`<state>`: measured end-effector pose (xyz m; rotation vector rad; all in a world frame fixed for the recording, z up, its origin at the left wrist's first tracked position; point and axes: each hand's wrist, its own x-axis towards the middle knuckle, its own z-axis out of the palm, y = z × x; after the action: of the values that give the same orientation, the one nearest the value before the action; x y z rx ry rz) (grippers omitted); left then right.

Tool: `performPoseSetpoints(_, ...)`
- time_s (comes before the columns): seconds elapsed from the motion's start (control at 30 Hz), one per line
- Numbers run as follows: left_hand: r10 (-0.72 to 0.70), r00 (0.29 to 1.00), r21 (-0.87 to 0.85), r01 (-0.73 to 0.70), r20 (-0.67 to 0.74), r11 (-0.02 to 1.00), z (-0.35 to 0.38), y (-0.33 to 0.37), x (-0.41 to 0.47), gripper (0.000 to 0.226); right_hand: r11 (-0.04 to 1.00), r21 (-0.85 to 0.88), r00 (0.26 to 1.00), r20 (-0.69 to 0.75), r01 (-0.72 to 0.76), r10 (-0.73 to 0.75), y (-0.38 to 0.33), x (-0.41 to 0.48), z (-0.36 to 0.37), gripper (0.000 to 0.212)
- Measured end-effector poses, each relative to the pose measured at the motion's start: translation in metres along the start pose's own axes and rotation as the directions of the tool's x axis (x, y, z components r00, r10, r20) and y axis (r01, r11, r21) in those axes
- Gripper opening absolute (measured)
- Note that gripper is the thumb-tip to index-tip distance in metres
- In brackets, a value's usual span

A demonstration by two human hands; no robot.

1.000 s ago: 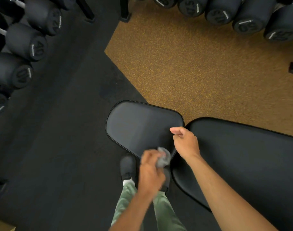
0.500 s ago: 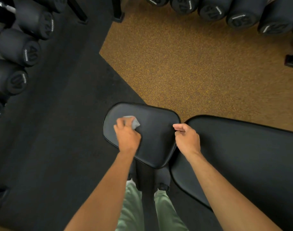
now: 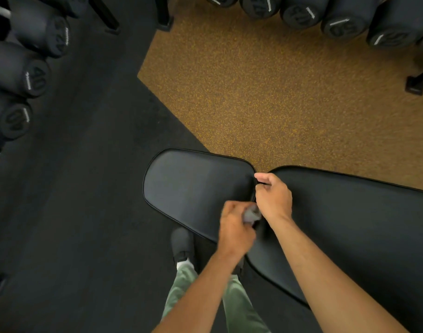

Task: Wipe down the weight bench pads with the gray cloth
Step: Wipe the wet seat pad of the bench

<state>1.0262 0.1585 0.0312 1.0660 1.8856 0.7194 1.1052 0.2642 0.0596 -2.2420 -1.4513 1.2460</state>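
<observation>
The black rubber floor (image 3: 68,188) fills the left and meets a tan speckled floor section (image 3: 277,97) at an angled seam; rows of black round-ended dumbbells sit along the left edge (image 3: 20,68) and across the top right (image 3: 345,22) (one on the left reads 40). The long black padded back pad (image 3: 364,227) of the bench runs off to the right; the smaller, rounded black seat pad (image 3: 193,186) lies just beside its end, a narrow gap between them. Below, pale green trouser legs (image 3: 181,292) and a dark shoe (image 3: 181,243) stand on the rubber floor.

The right hand (image 3: 273,195) rests at the gap by the far corner of the seat pad, its fingers (image 3: 261,176) curled; whether they pinch a pad edge I cannot tell. The left hand (image 3: 234,233) sits at the seat pad's near right corner, its fingers wrapped round the crumpled gray cloth (image 3: 251,213); the cloth is bunched against the pad's surface right at the gap, just beside the right wrist.
</observation>
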Motion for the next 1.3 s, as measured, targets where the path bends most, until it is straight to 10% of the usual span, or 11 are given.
performPoseSetpoints(0.23,-0.112,0.846,0.094,0.188,-0.522,0.978,-0.155,-0.039,0.093,0.040,1.000,0.016,1.000,0.008,-0.024,0.024,0.000,-0.001,0.001,0.040)
performPoseSetpoints(0.37,-0.181,0.880,0.206,0.295,-0.440,0.933,-0.168,-0.062,0.133,0.046,1.000,0.006,0.999,0.016,-0.029,0.029,0.002,-0.002,0.002,0.040)
performPoseSetpoints(0.73,0.091,0.996,0.429,-0.072,-0.024,0.901,-0.003,0.016,0.086,0.054,0.999,0.029,0.992,-0.119,-0.032,0.035,0.005,0.006,-0.008,0.035)
performPoseSetpoints(1.03,0.118,0.920,0.306,-0.242,0.373,0.921,0.016,0.021,0.044,0.032,0.996,0.069,0.983,-0.174,-0.048,0.059,0.016,0.011,-0.009,0.036)
performPoseSetpoints(1.3,0.170,0.985,0.249,-0.154,-0.042,0.956,-0.080,0.023,0.145,0.052,0.990,0.123,0.981,-0.173,-0.070,0.091,0.019,0.006,-0.009,0.034)
